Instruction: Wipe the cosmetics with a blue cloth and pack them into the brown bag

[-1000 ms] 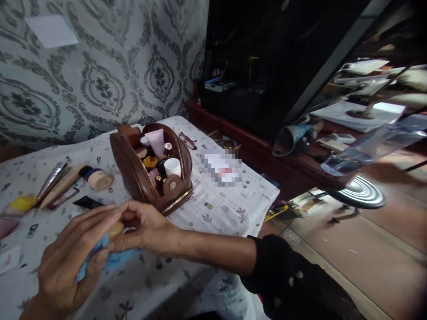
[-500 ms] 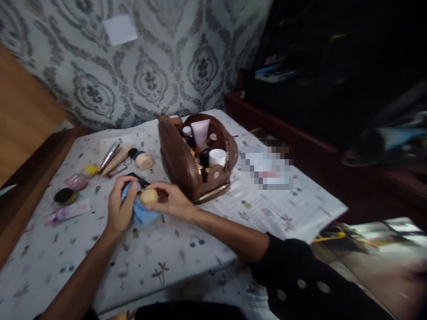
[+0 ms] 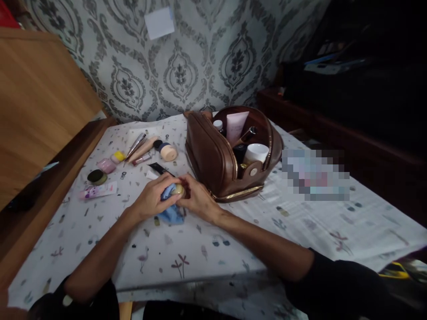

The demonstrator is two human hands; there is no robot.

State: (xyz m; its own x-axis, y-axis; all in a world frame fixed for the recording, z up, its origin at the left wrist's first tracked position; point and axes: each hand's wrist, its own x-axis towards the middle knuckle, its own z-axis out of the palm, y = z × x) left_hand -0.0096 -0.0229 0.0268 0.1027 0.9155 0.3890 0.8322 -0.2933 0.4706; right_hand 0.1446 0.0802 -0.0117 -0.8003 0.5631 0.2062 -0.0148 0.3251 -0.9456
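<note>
My left hand [image 3: 154,195] is closed on a crumpled blue cloth [image 3: 171,214], part of which hangs below the fingers. My right hand [image 3: 198,198] grips a small round yellowish container [image 3: 178,190], and the cloth touches its side. Both hands meet just above the table, in front of an unzipped brown bag [image 3: 213,160]. Inside the bag stand a pink tube [image 3: 236,126], a white jar [image 3: 256,153] and a white-capped bottle [image 3: 218,125]. A black tube [image 3: 158,168] lies just behind my left hand.
On the patterned tablecloth [image 3: 133,262], left of the bag, lie brushes [image 3: 144,149], a beige-lidded jar [image 3: 168,152], a dark green-rimmed jar [image 3: 97,177], a pink item [image 3: 106,165] and a white-pink tube [image 3: 98,190]. A blurred-out object [image 3: 315,175] is at right. Behind is a patterned wall.
The view has shifted, so the table and hands appear further right. My hands have come closer together, with the cloth now against the yellowish container.
</note>
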